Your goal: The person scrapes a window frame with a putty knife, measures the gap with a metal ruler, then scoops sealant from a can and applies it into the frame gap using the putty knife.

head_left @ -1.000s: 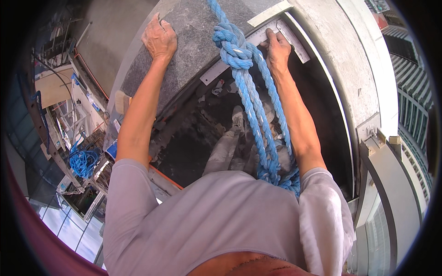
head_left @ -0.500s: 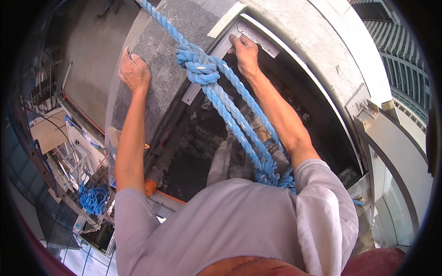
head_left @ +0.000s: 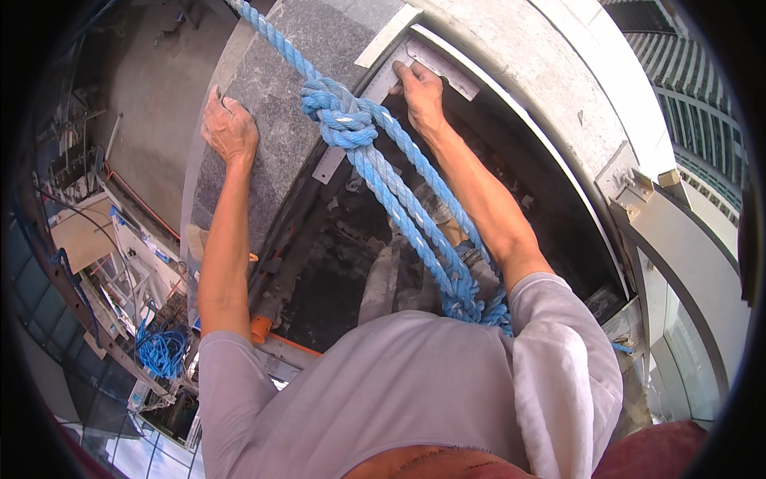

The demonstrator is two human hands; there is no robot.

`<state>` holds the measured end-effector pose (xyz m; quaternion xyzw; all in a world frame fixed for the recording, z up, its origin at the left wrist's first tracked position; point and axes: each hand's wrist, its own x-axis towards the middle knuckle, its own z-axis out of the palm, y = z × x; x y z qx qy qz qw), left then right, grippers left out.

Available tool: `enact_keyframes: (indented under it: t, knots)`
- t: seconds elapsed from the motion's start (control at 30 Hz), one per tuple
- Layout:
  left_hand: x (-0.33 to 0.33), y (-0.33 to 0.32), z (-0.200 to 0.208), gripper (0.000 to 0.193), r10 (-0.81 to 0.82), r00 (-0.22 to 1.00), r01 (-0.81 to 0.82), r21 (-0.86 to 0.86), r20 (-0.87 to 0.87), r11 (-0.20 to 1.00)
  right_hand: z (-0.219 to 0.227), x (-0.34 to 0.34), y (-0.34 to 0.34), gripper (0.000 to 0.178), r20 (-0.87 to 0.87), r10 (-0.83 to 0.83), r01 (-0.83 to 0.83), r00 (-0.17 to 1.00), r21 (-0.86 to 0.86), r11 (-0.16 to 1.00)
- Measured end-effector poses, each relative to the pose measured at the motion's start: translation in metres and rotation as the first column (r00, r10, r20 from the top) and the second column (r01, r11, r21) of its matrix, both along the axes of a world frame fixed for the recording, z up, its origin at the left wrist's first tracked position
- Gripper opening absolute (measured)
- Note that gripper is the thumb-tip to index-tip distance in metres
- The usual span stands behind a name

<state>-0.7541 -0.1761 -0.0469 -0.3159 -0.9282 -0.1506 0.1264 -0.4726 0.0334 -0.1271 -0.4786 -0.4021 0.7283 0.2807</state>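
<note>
Nearest: grey shirt, w/ white cloth hanging over R shoulder. Blue rope is running up from the torso in multiple strands, passing btwn the forearms to a big knot, then a single line is leading off upper L.

L hand is resting at outer edge of grey stone slab, fingers bending in, thumb side up; can't tell if they're gripping the edge or anything small.

R hand is pinching the L-shaped metal square: thumb + index are closing on it near its corner, other fingers curling under, mostly hidden.

Square is sitting at far corner of dark recess; one leg is following the slab side, passing behind the knot, other leg is following the concrete ledge side. Orange pipe end is showing at recess's near L.

Farther: blue rope bundle is lying well L; striped bldg facade is rising far upper R.
</note>
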Motion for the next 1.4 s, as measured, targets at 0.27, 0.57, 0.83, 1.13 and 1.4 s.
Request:
enact_keyframes:
  t: [0.27,0.57,0.83,1.13,1.4]
  knots:
    - [0.003,0.002,0.005,0.051,0.016,0.997,-0.016,0.007,0.074,1.000,0.007,-0.002,-0.001,0.030,-0.003,-0.021,0.021,1.000,0.014,1.000]
    - [-0.001,0.002,0.002,0.051,-0.029,0.998,0.026,0.040,0.054,0.999,-0.007,-0.001,0.000,0.031,0.018,-0.008,0.008,1.000,0.025,1.000]
    - [0.005,0.002,0.004,0.051,-0.023,1.000,0.023,-0.027,0.012,0.999,-0.009,-0.001,-0.013,0.031,0.038,0.011,-0.012,0.999,0.019,1.000]
    - [0.004,0.002,0.002,0.049,-0.020,1.000,0.021,-0.020,0.017,1.000,-0.003,0.005,-0.041,0.033,0.161,0.131,-0.134,0.978,0.004,0.991]
    - [0.005,0.004,0.003,0.050,-0.010,1.000,0.010,-0.026,0.026,1.000,-0.001,0.003,-0.039,0.032,0.111,0.078,-0.078,0.991,-0.002,0.997]
